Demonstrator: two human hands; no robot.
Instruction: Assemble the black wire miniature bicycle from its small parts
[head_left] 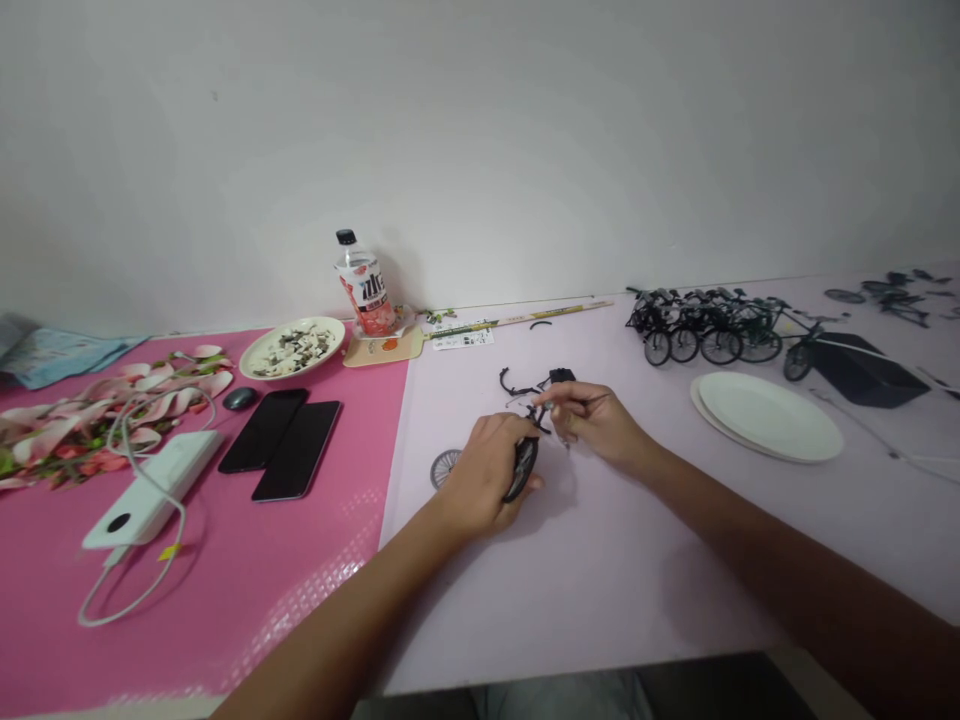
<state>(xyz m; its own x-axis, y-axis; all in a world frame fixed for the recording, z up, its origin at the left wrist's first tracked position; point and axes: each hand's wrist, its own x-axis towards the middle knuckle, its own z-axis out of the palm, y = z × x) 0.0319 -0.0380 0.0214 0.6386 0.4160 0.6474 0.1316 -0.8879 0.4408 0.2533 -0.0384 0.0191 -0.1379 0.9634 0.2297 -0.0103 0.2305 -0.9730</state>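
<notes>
My left hand (480,480) is wrapped round a partly assembled black model bicycle (523,468), whose wheel shows between thumb and fingers. My right hand (592,420) is closed in a pinch at the far end of the bicycle's thin frame. What lies between those fingertips is too small to name. A loose spoked wheel (444,468) rests on the table left of my left hand. Just beyond both hands are a curved black mudguard-like piece (512,388) and a small black basket-like part (561,376).
Several finished model bicycles (720,325) stand at the back right, near a black box (866,370) and white plates (772,415). More parts (896,298) lie far right. Leftward are a bottle (365,290), a plate of bits (292,348), two phones (296,450), a power strip (154,490) and artificial flowers (97,415).
</notes>
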